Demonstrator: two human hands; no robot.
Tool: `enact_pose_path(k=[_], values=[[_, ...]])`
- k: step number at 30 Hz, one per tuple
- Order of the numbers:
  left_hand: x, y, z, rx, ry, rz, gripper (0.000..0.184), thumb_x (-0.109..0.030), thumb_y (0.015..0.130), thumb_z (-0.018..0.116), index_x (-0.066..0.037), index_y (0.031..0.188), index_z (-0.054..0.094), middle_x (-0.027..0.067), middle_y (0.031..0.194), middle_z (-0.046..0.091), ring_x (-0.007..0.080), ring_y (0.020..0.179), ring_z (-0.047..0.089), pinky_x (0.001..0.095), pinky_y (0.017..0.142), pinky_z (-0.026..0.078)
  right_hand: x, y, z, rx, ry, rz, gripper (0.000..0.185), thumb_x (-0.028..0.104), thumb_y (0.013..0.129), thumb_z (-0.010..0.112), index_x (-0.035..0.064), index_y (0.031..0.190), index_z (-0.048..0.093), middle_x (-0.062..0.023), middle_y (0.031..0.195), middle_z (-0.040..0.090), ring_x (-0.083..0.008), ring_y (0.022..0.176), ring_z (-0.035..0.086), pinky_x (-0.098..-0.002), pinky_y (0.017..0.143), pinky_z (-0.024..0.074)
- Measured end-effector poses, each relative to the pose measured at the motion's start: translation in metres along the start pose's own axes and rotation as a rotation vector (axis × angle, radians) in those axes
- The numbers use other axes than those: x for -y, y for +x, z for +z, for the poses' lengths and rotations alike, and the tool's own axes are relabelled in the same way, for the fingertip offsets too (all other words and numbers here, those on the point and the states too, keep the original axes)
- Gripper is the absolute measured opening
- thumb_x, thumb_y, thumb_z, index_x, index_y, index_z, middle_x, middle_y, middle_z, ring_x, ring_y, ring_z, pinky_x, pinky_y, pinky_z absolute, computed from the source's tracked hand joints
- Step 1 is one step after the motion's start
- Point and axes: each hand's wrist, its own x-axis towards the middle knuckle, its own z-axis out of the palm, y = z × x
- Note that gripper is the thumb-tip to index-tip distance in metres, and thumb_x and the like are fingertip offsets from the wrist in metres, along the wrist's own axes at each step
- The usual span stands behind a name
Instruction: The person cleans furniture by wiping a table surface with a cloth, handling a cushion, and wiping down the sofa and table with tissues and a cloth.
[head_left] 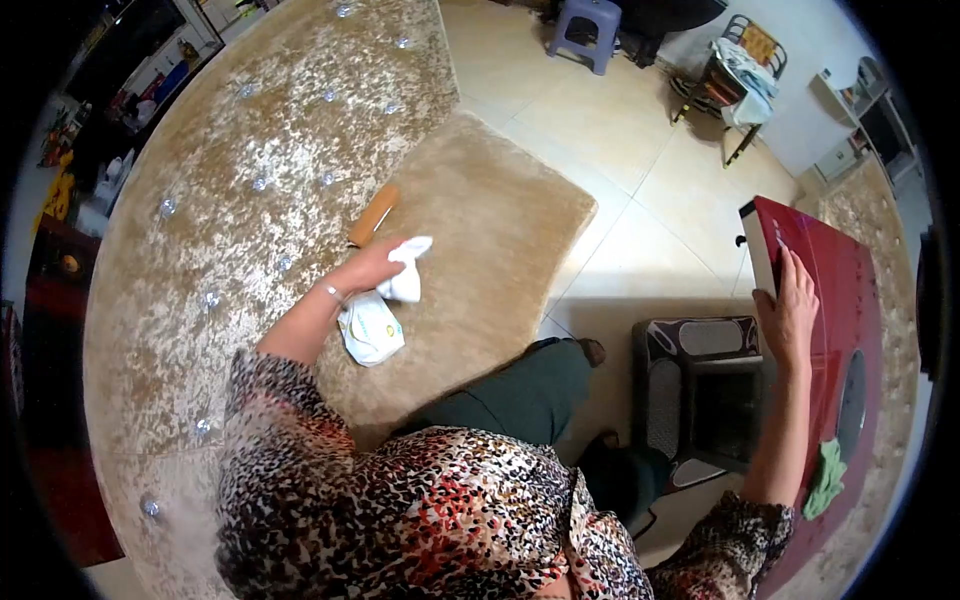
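Note:
My left hand (368, 268) is closed around a crumpled white tissue (408, 268) above the sofa seat. Just below it, a soft white packet (371, 330) with pale printing lies on the beige cushion (480, 230). Beyond my fingers, close to the backrest, rests an orange-brown, rod-like object (374, 215) whose kind I cannot make out. On the other side, my right hand (790, 300) lies with its fingers stretched out along the near edge of a glossy red table (845, 270). Its palm is turned down and partly hidden.
A green cloth (825, 480) hangs on the red table near a round dark inset (851, 400). Beneath stands a black and grey heater-like box (695, 345). Farther off are a purple stool (586, 30) and a chair with cloths (740, 75). The tufted backrest (270, 120) curves along the left.

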Motion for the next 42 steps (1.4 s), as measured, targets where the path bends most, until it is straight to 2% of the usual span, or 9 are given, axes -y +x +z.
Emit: enact_pose_path(k=[4, 10, 14, 16, 21, 26, 34, 40, 42], values=[[0.02, 0.098, -0.025, -0.378, 0.033, 0.099, 0.036, -0.007, 0.095, 0.057, 0.0, 0.13, 0.062, 0.0169, 0.115, 0.07, 0.0259, 0.102, 0.068, 0.0372, 0.086, 0.054, -0.005, 0.007, 0.01, 0.039, 0.025, 0.015, 0.085, 0.004, 0.078, 0.076, 0.0146, 0.154, 0.039, -0.0142, 0.153, 0.045, -0.0358, 0.141, 0.042, -0.052, 0.113, 0.0335], [0.011, 0.19, -0.051, -0.835, 0.328, 0.225, 0.036, -0.01, 0.092, 0.062, -0.006, 0.128, 0.064, 0.0221, 0.116, 0.069, 0.0371, 0.105, 0.066, 0.0454, 0.092, 0.052, -0.004, 0.003, 0.014, 0.034, -0.091, 0.02, 0.084, 0.004, 0.079, 0.073, 0.0133, 0.155, 0.037, -0.0157, 0.152, 0.045, -0.0369, 0.14, 0.041, -0.051, 0.113, 0.0342], [0.026, 0.225, -0.045, -0.85, 0.515, 0.125, 0.04, -0.015, 0.092, 0.064, -0.009, 0.132, 0.062, 0.0201, 0.122, 0.065, 0.0402, 0.109, 0.061, 0.0481, 0.097, 0.048, 0.0, 0.007, 0.014, 0.061, -0.102, 0.037, 0.083, 0.007, 0.079, 0.072, 0.0151, 0.154, 0.038, -0.0148, 0.153, 0.045, -0.0375, 0.14, 0.041, -0.0524, 0.113, 0.0336], [0.041, 0.236, -0.033, -0.598, 0.74, 0.086, 0.042, -0.02, 0.093, 0.066, -0.011, 0.133, 0.061, 0.017, 0.127, 0.061, 0.0369, 0.117, 0.056, 0.0459, 0.101, 0.044, -0.003, -0.005, 0.008, 0.028, -0.133, 0.025, 0.084, 0.007, 0.078, 0.073, 0.0146, 0.155, 0.037, -0.0153, 0.153, 0.044, -0.0376, 0.14, 0.041, -0.0514, 0.113, 0.0334], [0.019, 0.217, -0.018, -0.519, 0.922, 0.003, 0.048, -0.028, 0.094, 0.064, -0.011, 0.138, 0.056, 0.0141, 0.14, 0.051, 0.0335, 0.13, 0.046, 0.0439, 0.104, 0.043, -0.003, -0.005, 0.007, 0.052, -0.191, 0.011, 0.08, 0.004, 0.079, 0.066, 0.0081, 0.154, 0.037, -0.0161, 0.153, 0.044, -0.0378, 0.141, 0.04, -0.0514, 0.115, 0.0322], [0.015, 0.207, -0.022, -0.488, 0.974, -0.052, 0.066, -0.042, 0.094, 0.059, 0.0, 0.144, 0.047, 0.0232, 0.139, 0.047, 0.0404, 0.126, 0.046, 0.0479, 0.108, 0.042, -0.002, -0.012, 0.003, 0.066, -0.194, 0.011, 0.082, 0.005, 0.079, 0.069, 0.0082, 0.154, 0.037, -0.0173, 0.153, 0.044, -0.0384, 0.14, 0.041, -0.0513, 0.114, 0.0321], [0.028, 0.232, -0.052, -0.341, 1.083, 0.069, 0.02, -0.007, 0.093, 0.054, -0.001, 0.111, 0.061, 0.019, 0.111, 0.061, 0.0362, 0.111, 0.057, 0.0444, 0.094, 0.05, 0.001, -0.01, 0.002, 0.066, -0.195, 0.018, 0.083, 0.005, 0.079, 0.07, 0.008, 0.155, 0.036, -0.0195, 0.153, 0.043, -0.0403, 0.139, 0.041, -0.0508, 0.114, 0.0314], [0.076, 0.313, -0.03, -0.942, 0.813, 0.05, 0.025, -0.012, 0.089, 0.058, -0.004, 0.109, 0.069, 0.0172, 0.115, 0.065, 0.0368, 0.106, 0.058, 0.0499, 0.093, 0.046, 0.011, -0.009, -0.003, 0.078, -0.193, 0.024, 0.082, 0.006, 0.079, 0.068, 0.0066, 0.154, 0.036, -0.0204, 0.152, 0.043, -0.0414, 0.139, 0.041, -0.0508, 0.115, 0.0313], [0.077, 0.331, 0.008, -1.101, 0.839, 0.214, 0.029, -0.016, 0.089, 0.059, -0.004, 0.114, 0.069, 0.017, 0.116, 0.065, 0.0382, 0.111, 0.057, 0.0509, 0.094, 0.044, 0.015, -0.008, -0.005, 0.071, -0.187, 0.028, 0.082, 0.007, 0.079, 0.068, 0.0065, 0.154, 0.036, -0.0204, 0.152, 0.043, -0.0414, 0.139, 0.041, -0.0508, 0.115, 0.0311]])
